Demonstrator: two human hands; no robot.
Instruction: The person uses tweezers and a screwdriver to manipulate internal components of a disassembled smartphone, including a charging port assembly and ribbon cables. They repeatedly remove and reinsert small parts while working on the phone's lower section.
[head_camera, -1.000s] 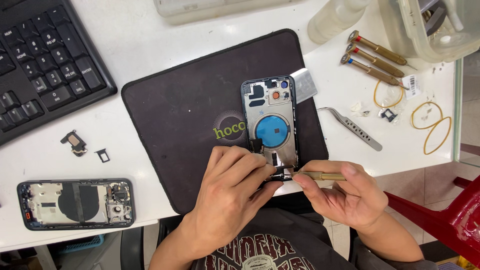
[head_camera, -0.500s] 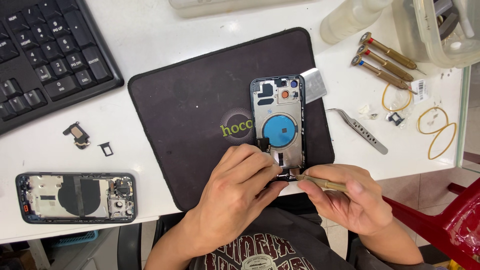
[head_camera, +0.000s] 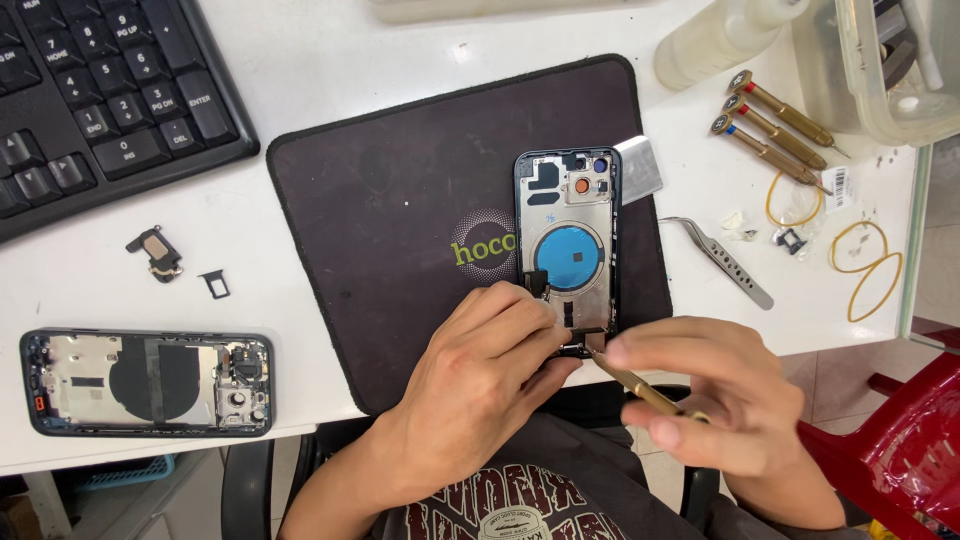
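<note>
From above, the open phone shell (head_camera: 566, 250) lay on the dark mat (head_camera: 400, 200), near its right edge. The left hand (head_camera: 480, 380) pinched the shell's bottom end and held it down. The right hand (head_camera: 720, 400) gripped a thin brass screwdriver (head_camera: 640, 385), tip at the shell's bottom edge. It looked best to keep the tool straight and turn slowly. Tweezers (head_camera: 725, 262) lay right of the mat.

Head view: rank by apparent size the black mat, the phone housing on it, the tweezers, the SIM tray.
1. black mat
2. phone housing
3. tweezers
4. SIM tray

All lie flat on one table at similar distance, so the order is safe. The left hand covers the housing's lower end.
</note>
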